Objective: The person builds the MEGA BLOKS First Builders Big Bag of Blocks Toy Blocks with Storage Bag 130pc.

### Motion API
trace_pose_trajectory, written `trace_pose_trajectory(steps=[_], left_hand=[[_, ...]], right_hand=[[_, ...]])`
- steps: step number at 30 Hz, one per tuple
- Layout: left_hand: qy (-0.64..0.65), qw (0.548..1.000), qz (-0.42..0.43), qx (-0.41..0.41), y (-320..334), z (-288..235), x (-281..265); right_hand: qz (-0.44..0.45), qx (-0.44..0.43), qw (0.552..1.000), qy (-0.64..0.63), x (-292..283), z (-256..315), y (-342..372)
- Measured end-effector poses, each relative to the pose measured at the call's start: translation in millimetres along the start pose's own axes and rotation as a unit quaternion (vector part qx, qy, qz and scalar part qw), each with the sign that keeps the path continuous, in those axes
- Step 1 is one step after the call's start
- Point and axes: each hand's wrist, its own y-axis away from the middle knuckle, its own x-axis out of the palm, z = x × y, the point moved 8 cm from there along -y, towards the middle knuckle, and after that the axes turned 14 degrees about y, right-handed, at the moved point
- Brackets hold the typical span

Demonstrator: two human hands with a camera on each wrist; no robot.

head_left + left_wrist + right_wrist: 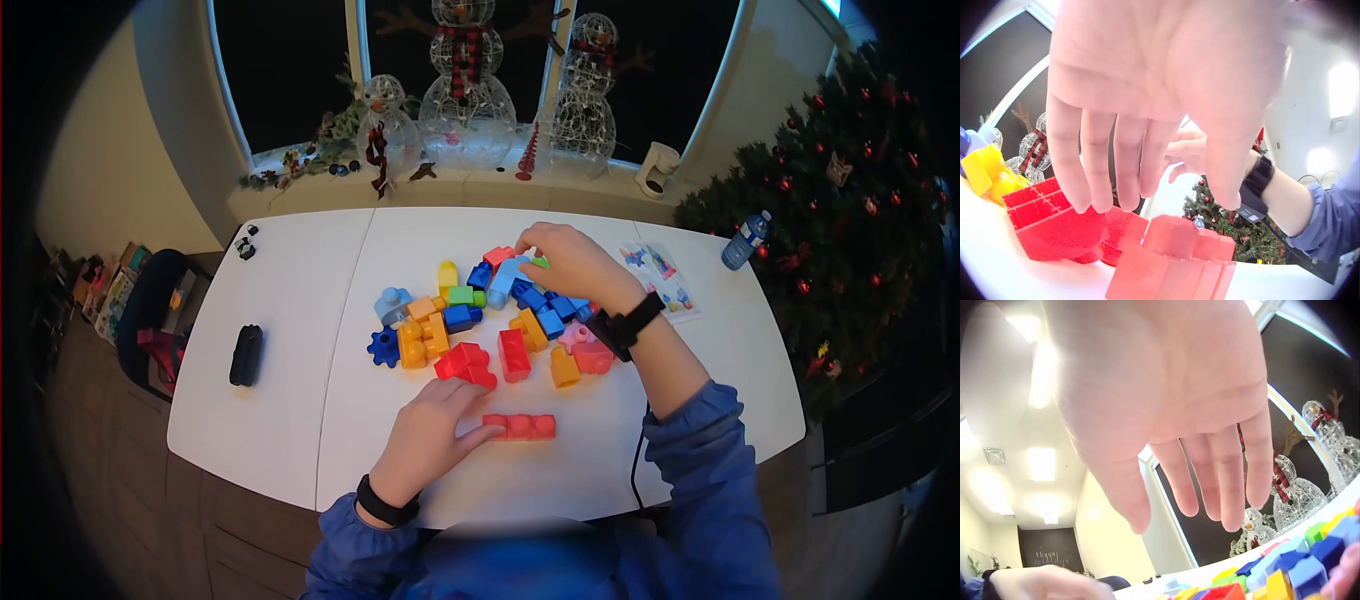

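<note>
In the head view, my left hand (432, 432) reaches over the near side of the table, fingertips at a red block (463, 365) and thumb by a pale red three-stud block (520, 427). The left wrist view shows the fingers of that hand (1147, 112) extended above the red blocks (1066, 225), with the pale red block (1172, 256) below the thumb. My right hand (572, 262) hovers at the far side of the pile, near a light blue block (507, 278). Its fingers hang relaxed, holding nothing, in the right wrist view (1172, 412).
Blue, orange, yellow, green and pink blocks lie in a pile mid-table. A printed sheet (662, 278) and a water bottle (746, 240) are at the right. A black case (246, 355) lies at the left, small black pieces (246, 243) behind it. A cable (636, 462) hangs over the near edge.
</note>
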Motion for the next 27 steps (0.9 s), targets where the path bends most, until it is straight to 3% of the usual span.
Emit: trace_pose_trajectory(steps=[5, 13, 16, 20, 27], left_hand=[[-0.006, 1.000, -0.026, -0.013, 11, 10, -12], [0.008, 0.999, -0.034, -0.015, 15, 12, -26], [0.018, 0.999, -0.033, -0.015, 14, 13, -27], [0.015, 1.000, -0.018, -0.001, 13, 19, -20], [0.073, 0.996, 0.049, -0.018, 8, 19, 1]], right_hand=[[0.092, -0.001, 0.992, 0.091, 82, -33, -66], [0.218, 0.048, 0.970, 0.095, 136, -45, -89], [0.175, 0.024, 0.981, 0.078, 134, -44, -89], [0.028, 0.039, 0.999, -0.005, 57, -38, -69], [0.007, 0.050, 0.993, -0.110, -54, 14, 55]])
